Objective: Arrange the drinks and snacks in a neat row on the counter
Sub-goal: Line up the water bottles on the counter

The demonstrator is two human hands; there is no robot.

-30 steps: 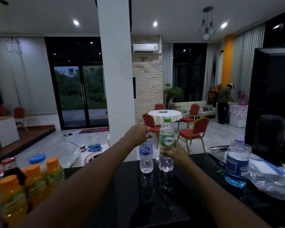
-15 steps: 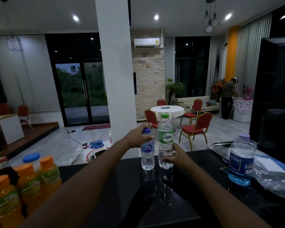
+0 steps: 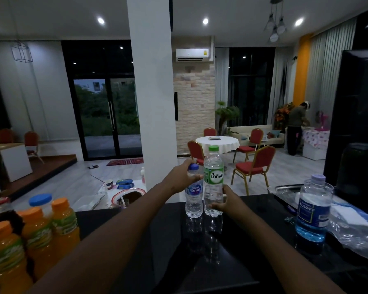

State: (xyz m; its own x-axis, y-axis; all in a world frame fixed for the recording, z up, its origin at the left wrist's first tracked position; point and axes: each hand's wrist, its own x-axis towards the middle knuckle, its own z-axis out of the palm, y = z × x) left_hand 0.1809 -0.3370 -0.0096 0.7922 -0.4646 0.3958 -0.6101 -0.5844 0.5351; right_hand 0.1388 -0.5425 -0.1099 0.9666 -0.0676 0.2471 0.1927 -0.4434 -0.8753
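Two clear water bottles stand side by side, touching, near the far edge of the black counter (image 3: 149,234). The shorter one, a blue-capped bottle (image 3: 193,198), is gripped near its neck by my left hand (image 3: 182,177). The taller green-capped bottle (image 3: 213,179) stands to its right, and my right hand (image 3: 226,200) wraps its lower part. Several orange juice bottles (image 3: 40,232) crowd the counter's left end, with a blue-capped bottle (image 3: 40,200) behind them.
A big blue-liquid bottle (image 3: 312,211) stands at the right beside crumpled clear plastic (image 3: 355,236) and a black appliance (image 3: 357,128). A white pillar (image 3: 151,92) rises behind the counter. Beyond are red chairs, a round table and a person at far right.
The two bottles came down onto the counter and closer together; my right hand slid lower on the green-capped one. The camera tilted slightly.
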